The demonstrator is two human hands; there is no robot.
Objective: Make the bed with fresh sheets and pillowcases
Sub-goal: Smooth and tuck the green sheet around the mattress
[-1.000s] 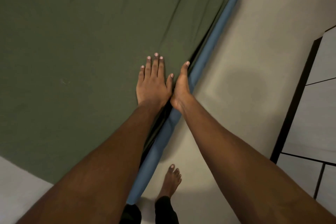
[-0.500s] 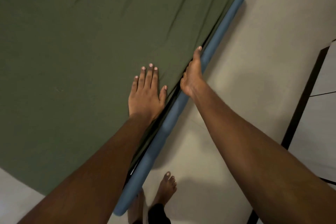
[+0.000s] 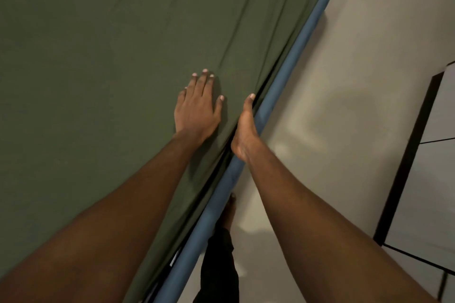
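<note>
At the bed's near edge — both hands on the sheet.
Past a bare foot [image 3: 229, 211] on the pale floor [image 3: 344, 76], the right hand [image 3: 246, 128] is wedged between the olive-green fabric sheet [image 3: 98, 69] and the round blue bed rail [image 3: 285, 91], fingers hidden — grip unclear; the left hand [image 3: 197, 108] lies flat, fingers straight, on the spread sheet.

The green sheet [image 3: 98, 81] lies wide and flat, open surface beyond and left of the left hand [image 3: 197, 108] pressed flat near the bed's right edge. There the right hand [image 3: 246, 125] occupies the narrow gap between sheet and blue rail [image 3: 278, 96], fingers hidden. Floor [image 3: 344, 81] runs open beside the rail up to a dark-edged panel [image 3: 406, 155]; a foot [image 3: 229, 211] stands against the rail.
</note>
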